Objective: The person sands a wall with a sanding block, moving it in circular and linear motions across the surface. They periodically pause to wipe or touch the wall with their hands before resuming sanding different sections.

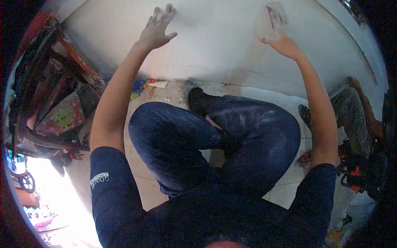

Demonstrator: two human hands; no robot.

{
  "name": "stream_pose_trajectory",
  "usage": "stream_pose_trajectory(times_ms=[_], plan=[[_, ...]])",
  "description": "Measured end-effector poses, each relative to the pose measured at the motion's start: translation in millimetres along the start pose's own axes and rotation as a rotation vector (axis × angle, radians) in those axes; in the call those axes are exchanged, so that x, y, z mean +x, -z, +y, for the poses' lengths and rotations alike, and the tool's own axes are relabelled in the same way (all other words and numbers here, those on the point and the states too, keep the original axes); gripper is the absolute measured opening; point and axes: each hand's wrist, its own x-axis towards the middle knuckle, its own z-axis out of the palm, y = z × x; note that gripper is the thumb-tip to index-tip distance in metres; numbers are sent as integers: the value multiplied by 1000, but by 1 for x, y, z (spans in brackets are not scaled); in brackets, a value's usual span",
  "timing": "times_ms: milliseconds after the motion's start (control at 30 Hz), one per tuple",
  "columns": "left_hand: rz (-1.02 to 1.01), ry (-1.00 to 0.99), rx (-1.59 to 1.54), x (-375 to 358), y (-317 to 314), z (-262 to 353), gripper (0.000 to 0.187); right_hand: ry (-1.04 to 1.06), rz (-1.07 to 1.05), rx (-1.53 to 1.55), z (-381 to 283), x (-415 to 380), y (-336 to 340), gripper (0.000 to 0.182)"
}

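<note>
The person sits cross-legged on the tiled floor [140, 182], in dark blue jeans [173, 136]. Both arms reach up to the white wall [223, 45] ahead. The left hand [156, 29] lies flat against it, fingers spread wide and gripping nothing. The right hand [282, 38] presses a pale sheet, seemingly sandpaper [276, 13] (too blurred to be sure), against the wall with fingers extended. To the left stands cluttered wooden furniture [53, 82]; at the far right, another person's leg [351, 111].
</note>
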Motion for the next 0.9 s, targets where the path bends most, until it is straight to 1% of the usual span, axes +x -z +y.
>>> stream_pose_trajectory(times_ms=[33, 67, 133, 167, 233, 333, 467, 533, 633, 667, 733, 800, 867, 900], plan=[[71, -12, -69, -3, -3, 2, 92, 1, -39, -41, 7, 1, 0, 113], [78, -23, -66, 1, 5, 4, 92, -5, -27, -42, 7, 2, 3, 113], [-106, 67, -8, -1, 10, 7, 96, -60, -80, -13, 6, -3, -1, 111], [-114, 68, -13, -2, 8, 4, 96, -63, -90, -11, 3, -3, -6, 111], [-40, 24, -85, -2, 10, 1, 96, 123, 128, -135, -6, -2, -13, 111], [-62, 18, -103, -6, 17, 5, 97, 86, 58, -70, -11, -5, -2, 110], [-13, 8, -116, -9, 13, 11, 97, 109, 55, -57, 12, -6, -12, 111], [6, 30, -107, -9, 8, 13, 98, 170, 106, -68, 15, -5, -14, 111], [56, 8, -160, -8, 0, 11, 100, 190, 142, -86, 19, -2, -21, 110], [47, 7, -163, -7, 15, 20, 100, 185, 135, -81, 22, -2, -23, 110], [-255, 159, -221, -6, 44, 34, 104, 186, 178, -77, 21, -6, -22, 107], [-266, 149, -226, -5, 43, 34, 106, 151, 160, -72, 13, -11, -18, 106], [-263, 146, -225, -5, 27, 24, 109, 130, 151, -72, 0, -12, -8, 105], [-102, 60, -182, -4, 11, 16, 105, 96, 87, -56, -7, -12, -2, 106]])
